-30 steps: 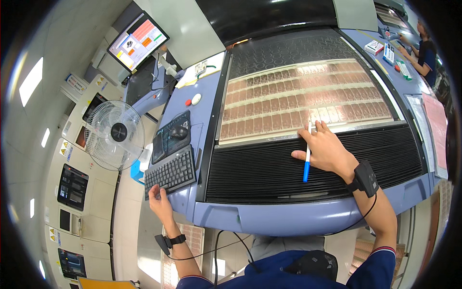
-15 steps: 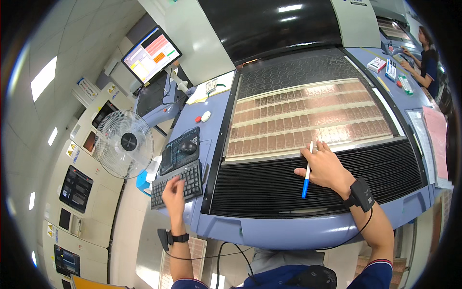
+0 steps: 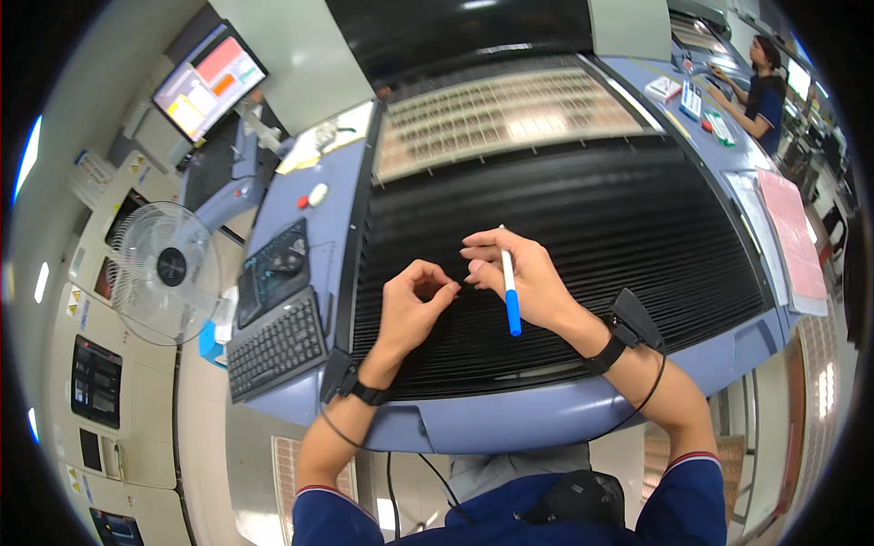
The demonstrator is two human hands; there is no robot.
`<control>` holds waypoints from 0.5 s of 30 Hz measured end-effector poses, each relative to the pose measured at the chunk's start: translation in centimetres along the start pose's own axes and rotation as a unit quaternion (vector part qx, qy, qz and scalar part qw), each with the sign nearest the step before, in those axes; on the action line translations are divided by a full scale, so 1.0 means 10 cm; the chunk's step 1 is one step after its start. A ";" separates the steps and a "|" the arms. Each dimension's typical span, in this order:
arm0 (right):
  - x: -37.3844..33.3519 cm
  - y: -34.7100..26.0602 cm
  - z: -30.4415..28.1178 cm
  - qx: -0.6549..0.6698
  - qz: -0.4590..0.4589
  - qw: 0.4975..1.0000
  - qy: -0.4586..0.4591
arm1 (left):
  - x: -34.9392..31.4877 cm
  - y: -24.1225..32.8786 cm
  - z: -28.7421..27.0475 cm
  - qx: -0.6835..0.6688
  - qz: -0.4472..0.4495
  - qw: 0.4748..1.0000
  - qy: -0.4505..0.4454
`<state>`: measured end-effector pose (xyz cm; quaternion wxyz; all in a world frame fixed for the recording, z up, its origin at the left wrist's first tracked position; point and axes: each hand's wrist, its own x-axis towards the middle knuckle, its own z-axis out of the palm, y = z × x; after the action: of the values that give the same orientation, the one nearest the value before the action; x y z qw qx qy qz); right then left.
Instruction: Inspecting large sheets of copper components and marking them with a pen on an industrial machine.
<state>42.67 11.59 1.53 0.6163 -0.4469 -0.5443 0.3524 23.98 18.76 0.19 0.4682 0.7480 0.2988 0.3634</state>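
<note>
The right hand pinches a white pen with a blue cap; the left hand curls, fingertips pinched together, holding nothing

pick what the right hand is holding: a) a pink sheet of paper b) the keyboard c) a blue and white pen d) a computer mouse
c, the right hand holds a blue and white pen between its fingers above the black ribbed surface, close to the left hand.
</note>
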 end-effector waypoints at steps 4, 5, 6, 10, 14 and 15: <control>-0.15 -0.05 -0.05 0.094 0.131 0.986 -0.049 | -0.19 0.13 0.00 0.118 0.043 0.991 -0.035; -0.17 -0.05 -0.05 0.126 0.154 0.979 -0.046 | -0.18 0.13 0.02 0.122 0.058 0.990 -0.046; -0.19 -0.08 -0.06 0.141 0.166 0.975 -0.049 | -0.18 0.14 0.04 0.133 0.094 0.985 -0.049; -0.23 -0.22 -0.01 0.159 0.237 0.956 -0.065 | -0.19 0.11 0.05 0.141 0.138 0.978 -0.064; -0.24 -0.21 0.08 0.180 0.248 0.948 -0.088 | -0.22 0.11 -0.02 0.124 0.135 0.981 -0.065; -0.26 -0.20 0.05 0.172 0.238 0.951 -0.093 | -0.21 0.12 0.02 0.123 0.133 0.981 -0.068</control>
<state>41.70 8.56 2.51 0.5293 -0.4157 -0.4080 0.6168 23.11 16.58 0.66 0.3394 0.8558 0.2070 0.3311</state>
